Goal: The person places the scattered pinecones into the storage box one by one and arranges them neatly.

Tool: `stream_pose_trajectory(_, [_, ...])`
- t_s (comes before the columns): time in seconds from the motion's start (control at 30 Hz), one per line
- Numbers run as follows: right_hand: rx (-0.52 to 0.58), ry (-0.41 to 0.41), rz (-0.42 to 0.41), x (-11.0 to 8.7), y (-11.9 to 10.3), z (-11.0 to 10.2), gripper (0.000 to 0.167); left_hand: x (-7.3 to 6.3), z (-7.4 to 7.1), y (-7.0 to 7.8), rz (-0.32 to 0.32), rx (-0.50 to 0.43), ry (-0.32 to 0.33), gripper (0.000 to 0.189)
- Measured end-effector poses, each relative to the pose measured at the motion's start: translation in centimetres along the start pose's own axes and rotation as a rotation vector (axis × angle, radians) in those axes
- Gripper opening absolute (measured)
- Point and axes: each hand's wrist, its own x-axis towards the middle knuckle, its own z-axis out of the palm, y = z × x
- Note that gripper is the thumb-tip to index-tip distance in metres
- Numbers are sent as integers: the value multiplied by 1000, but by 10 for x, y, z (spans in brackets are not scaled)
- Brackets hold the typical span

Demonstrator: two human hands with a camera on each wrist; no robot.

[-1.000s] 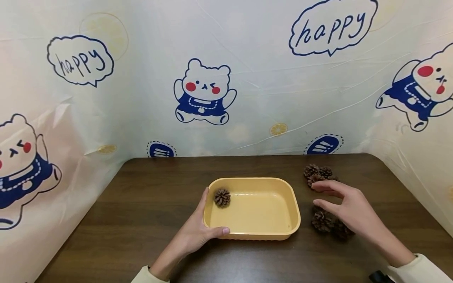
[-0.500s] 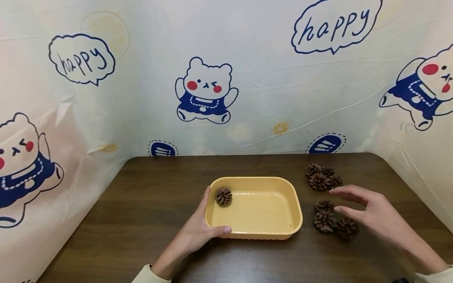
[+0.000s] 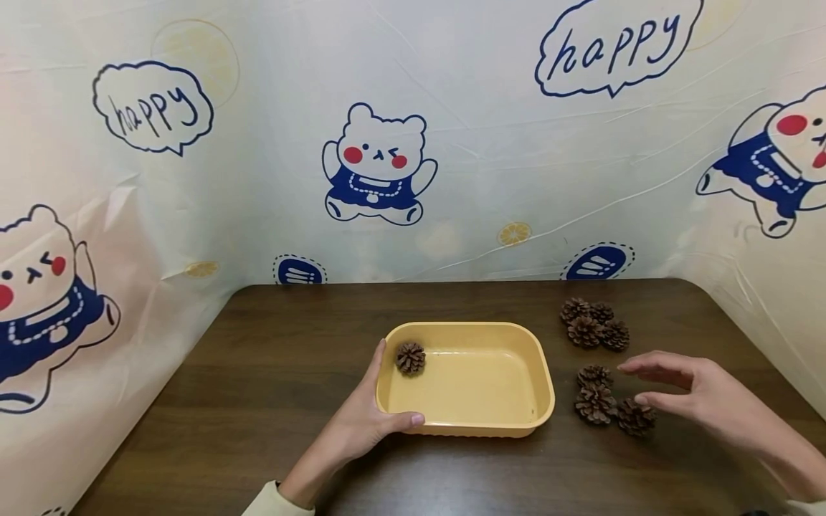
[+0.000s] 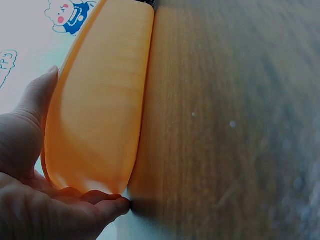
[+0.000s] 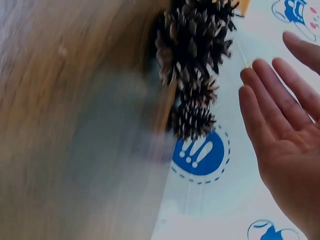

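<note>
A yellow rectangular tray (image 3: pixel 477 431) sits on the brown table. My left hand (image 3: pixel 355 423) grips its left end, the thumb along the near side. In the left wrist view, that hand (image 4: pixel 22 150) wraps around the tray's end wall (image 4: pixel 100 100). One pine cone (image 3: pixel 410 359) lies in the tray's far left corner. My right hand (image 3: pixel 706 390) is beside three pine cones (image 3: pixel 595 403) right of the tray, holding nothing. The right wrist view shows its straight, spread fingers (image 5: pixel 270 95) apart from a dark pine cone (image 5: pixel 192 45).
Farther back on the right, several more pine cones (image 3: pixel 585 332) sit in a cluster. A printed cloth (image 3: pixel 452 143) with bears and "happy" bubbles stands behind the table (image 3: pixel 290 344) and along both sides.
My right hand has drawn back to the right and toward me, away from the pine cones, uncovering both clusters. My left hand and the tray hold their place.
</note>
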Motion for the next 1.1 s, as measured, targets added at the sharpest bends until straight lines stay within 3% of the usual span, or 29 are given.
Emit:
stream_pose_trajectory(0.23, [91, -154, -29, 0, 23, -4, 36, -1, -1, 1, -3, -1, 7, 137])
stream_pose_trajectory(0.47, [107, -242, -38, 0, 37, -7, 38, -1, -1, 0, -6, -14, 3, 137])
stream_pose_trajectory(1.1, [131, -335, -82, -1, 53, -6, 41, -2, -1, 0, -10, -16, 6, 137])
